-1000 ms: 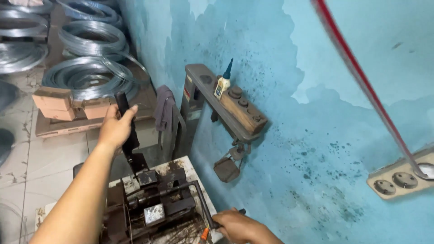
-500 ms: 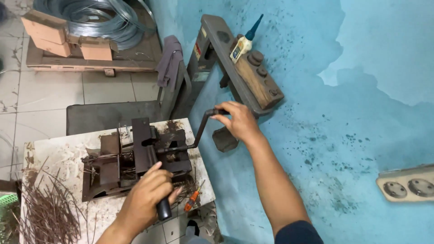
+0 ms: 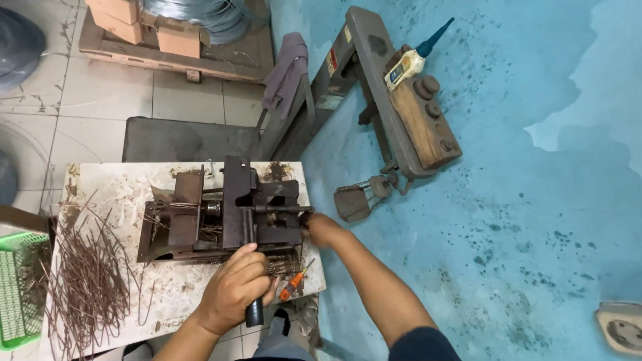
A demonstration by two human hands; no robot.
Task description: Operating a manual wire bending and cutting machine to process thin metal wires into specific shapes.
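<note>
Left hand (image 3: 235,289) closed around the black grip of a lever (image 3: 253,309), fingers (image 3: 257,267) wrapped tight; the grip end stuck out below the fist, over the near edge of the bench (image 3: 114,184). The lever ran up from the fist into a dark, rusty metal jig (image 3: 224,212) sitting in the middle of the bench top.

Right hand (image 3: 322,229) at the jig's right side, touching the end of a horizontal rod (image 3: 284,209) that projected from it. Fingers curled there, but the view did not show whether they gripped the rod or only rested on it: cannot tell.

An orange-handled screwdriver (image 3: 294,285) lay on the bench just beside the left hand, near short wire pieces at the front of the jig. A heap of bent brown wires (image 3: 87,281) covered the left part of the bench, well apart from both hands. A green basket (image 3: 19,287) stood at the bench's left end, touching the heap's side.

Behind the bench: a dark mat (image 3: 187,139) on the tiled floor, a grey cloth (image 3: 286,70) draped over a leaning metal frame, coiled wire (image 3: 200,13) on a pallet with cardboard boxes (image 3: 144,23). Against the blue wall (image 3: 521,167) leaned a wooden block (image 3: 420,127) on a metal beam, with a small yellow-and-blue bottle (image 3: 408,61) on top. A wall socket (image 3: 622,327) showed at lower right.
</note>
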